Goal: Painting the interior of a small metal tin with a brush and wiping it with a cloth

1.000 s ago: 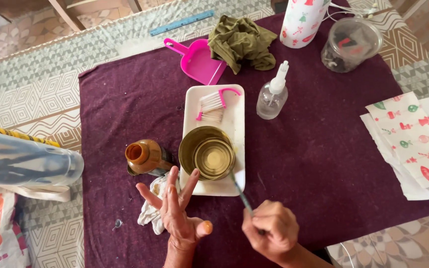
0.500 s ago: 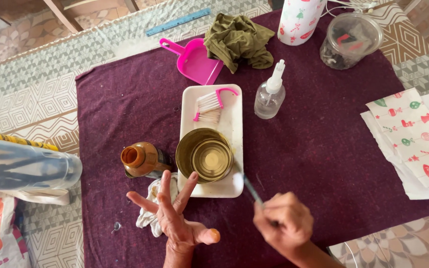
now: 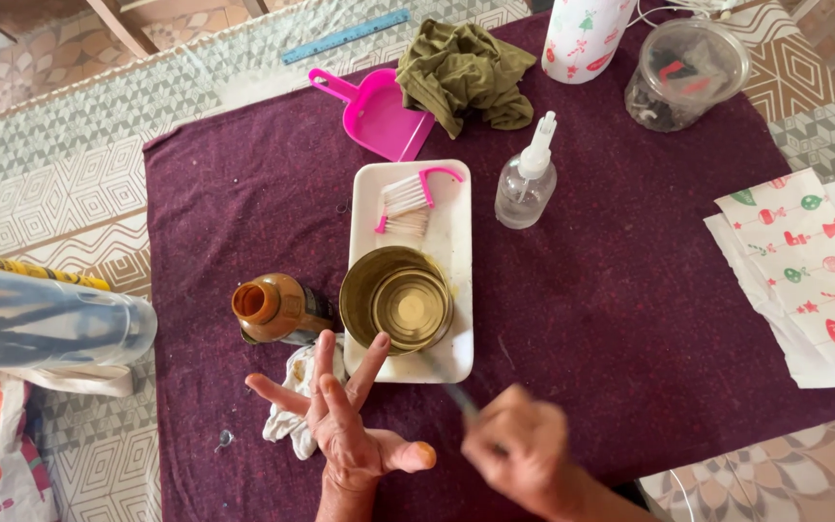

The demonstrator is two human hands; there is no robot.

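My left hand [image 3: 345, 425] is spread open, fingers apart, palm down over a stained white cloth [image 3: 287, 416] just below a brass bowl [image 3: 398, 300]. The thumb tip carries an orange-yellow smear. The bowl stands on the near end of a white rectangular tray [image 3: 451, 222]. My right hand [image 3: 519, 459] is blurred and closed around a thin dark-handled tool [image 3: 451, 387] that points up toward the tray's near edge. A small brown open bottle [image 3: 273, 307] lies left of the bowl.
A small pink-handled brush [image 3: 413, 193] lies on the tray's far end. Behind it are a pink dustpan [image 3: 379, 116], an olive cloth [image 3: 461, 72], a clear spray bottle [image 3: 526, 179] and a plastic jar [image 3: 683, 72]. Printed paper napkins [image 3: 804, 261] lie right; a clear cylinder [image 3: 41, 324] left.
My right hand has moved right and down with the tool, away from the bowl. My left hand stays spread over the cloth, shifted slightly.
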